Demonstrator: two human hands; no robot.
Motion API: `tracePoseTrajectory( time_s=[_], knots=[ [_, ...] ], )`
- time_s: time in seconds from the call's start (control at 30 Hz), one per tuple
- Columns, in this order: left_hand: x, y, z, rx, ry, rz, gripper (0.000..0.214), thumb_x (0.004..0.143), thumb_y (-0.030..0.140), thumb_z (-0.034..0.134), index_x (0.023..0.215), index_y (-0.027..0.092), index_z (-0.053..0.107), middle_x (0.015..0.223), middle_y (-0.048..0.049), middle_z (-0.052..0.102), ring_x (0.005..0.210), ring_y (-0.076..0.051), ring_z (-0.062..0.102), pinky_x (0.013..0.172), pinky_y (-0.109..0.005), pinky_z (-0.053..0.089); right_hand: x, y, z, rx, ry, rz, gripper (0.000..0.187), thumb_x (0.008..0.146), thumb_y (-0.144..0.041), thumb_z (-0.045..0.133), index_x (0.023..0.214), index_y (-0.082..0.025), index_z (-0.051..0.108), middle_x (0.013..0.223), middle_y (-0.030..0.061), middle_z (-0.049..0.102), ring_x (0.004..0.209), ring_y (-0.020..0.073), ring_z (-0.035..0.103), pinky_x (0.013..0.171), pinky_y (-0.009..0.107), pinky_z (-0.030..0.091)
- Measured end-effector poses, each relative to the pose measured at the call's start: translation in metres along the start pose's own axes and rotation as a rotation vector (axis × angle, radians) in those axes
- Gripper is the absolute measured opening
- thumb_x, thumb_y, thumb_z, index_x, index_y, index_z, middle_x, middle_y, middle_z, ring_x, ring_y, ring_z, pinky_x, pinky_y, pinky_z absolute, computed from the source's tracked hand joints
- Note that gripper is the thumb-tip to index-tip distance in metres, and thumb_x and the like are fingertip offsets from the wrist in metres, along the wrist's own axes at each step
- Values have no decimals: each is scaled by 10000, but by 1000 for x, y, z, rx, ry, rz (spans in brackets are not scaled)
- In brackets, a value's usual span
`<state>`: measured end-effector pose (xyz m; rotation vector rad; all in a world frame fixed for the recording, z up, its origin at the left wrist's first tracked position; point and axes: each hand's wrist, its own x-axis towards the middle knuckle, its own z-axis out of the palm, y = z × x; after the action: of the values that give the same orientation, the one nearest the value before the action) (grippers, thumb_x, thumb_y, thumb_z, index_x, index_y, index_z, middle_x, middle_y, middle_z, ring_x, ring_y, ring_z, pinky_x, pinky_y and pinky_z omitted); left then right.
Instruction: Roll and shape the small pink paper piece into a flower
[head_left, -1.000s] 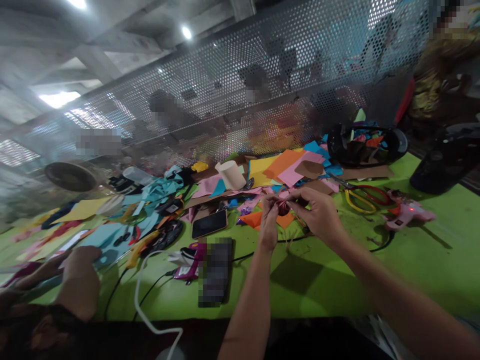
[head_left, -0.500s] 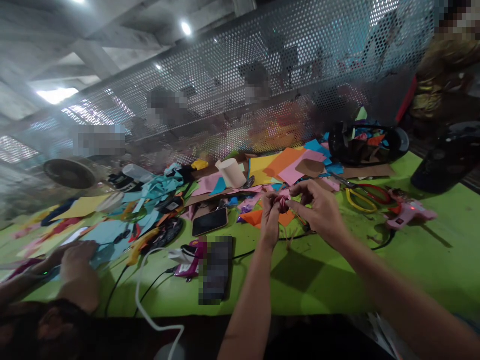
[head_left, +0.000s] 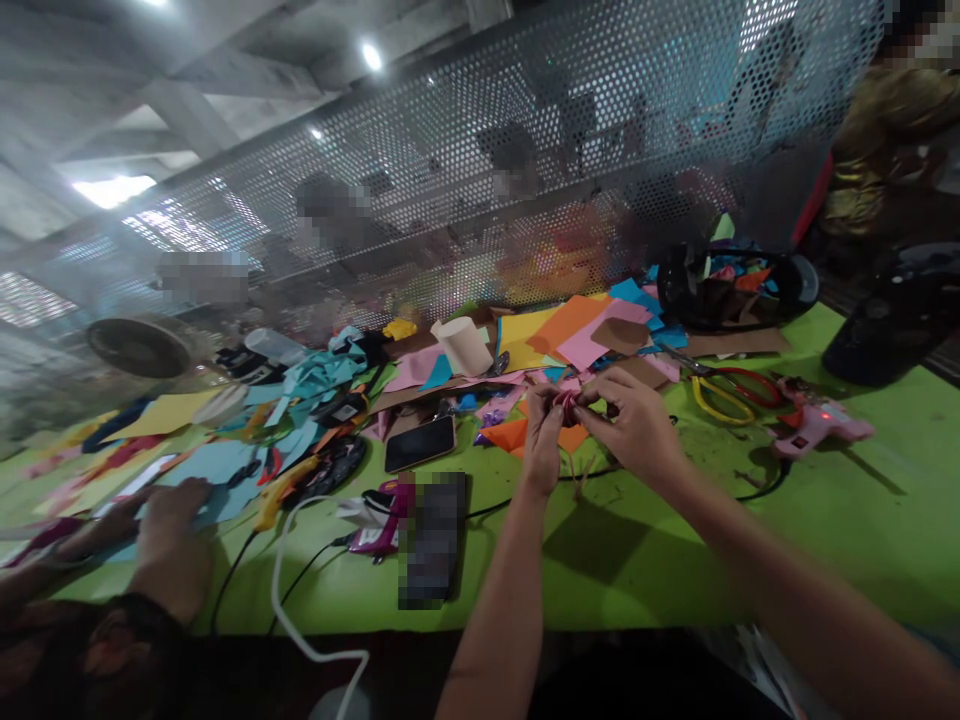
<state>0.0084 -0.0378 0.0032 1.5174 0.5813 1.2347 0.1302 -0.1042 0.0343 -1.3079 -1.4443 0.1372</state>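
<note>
A person's left hand (head_left: 541, 435) and right hand (head_left: 636, 418) meet to the right of a dark-screened phone (head_left: 420, 445), the fingertips of both pinched on a small pink and dark-red bundle (head_left: 565, 401). Fingers cover much of the bundle, leaving its shape and material unclear. Orange paper (head_left: 508, 437) lies between the phone and the left hand, partly hidden behind that hand. Farther right of the phone are scissors (head_left: 703, 372) with red and yellow handles and a pink glue gun (head_left: 821, 430) showing a red light; beyond them, a dark container (head_left: 866, 335) runs off the frame. On the phone's near side, a dark object (head_left: 431, 545) is blurred past recognition. Well left of the phone, a co-worker's arm (head_left: 174, 550) is cut off below. Behind the phone, a perforated screen (head_left: 450, 230) obscures dim shapes.
</note>
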Motion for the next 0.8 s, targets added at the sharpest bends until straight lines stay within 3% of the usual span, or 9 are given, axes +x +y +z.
tracePoseTrajectory(
  time_s=[0.17, 0.47, 0.63, 0.8],
  knots=[
    [0, 2, -1, -9, -16, -9, 233, 834, 413, 599, 924, 224, 497, 841, 8, 457, 715, -118, 451, 650, -229, 431, 1, 0, -1, -6, -13, -36, 101, 833, -137, 608, 775, -193, 669, 836, 53, 636, 799, 183, 623, 708, 279, 474],
    [-1, -3, -4, 109, -24, 24, 117, 864, 295, 554, 958, 233, 524, 932, -3, 501, 838, -136, 486, 745, -239, 448, 0, 0, -1, 14, -6, 31, 43, 804, -202, 659, 762, -199, 653, 826, 36, 628, 764, 173, 601, 661, 275, 462],
    [-3, -7, -4, 76, -84, 33, 183, 899, 377, 523, 1027, 246, 520, 998, -20, 520, 862, -143, 508, 741, -249, 462, -1, 0, 1, 1, 22, 24, 101, 815, -181, 624, 717, -202, 631, 782, 35, 621, 733, 172, 597, 644, 277, 458],
    [-2, -6, -3, 60, -25, 19, 208, 871, 412, 560, 969, 232, 524, 907, -9, 506, 780, -133, 485, 692, -238, 451, -1, 1, 3, -23, 20, -6, 108, 841, -201, 606, 736, -204, 630, 789, 47, 626, 733, 176, 601, 653, 287, 469]
  ],
)
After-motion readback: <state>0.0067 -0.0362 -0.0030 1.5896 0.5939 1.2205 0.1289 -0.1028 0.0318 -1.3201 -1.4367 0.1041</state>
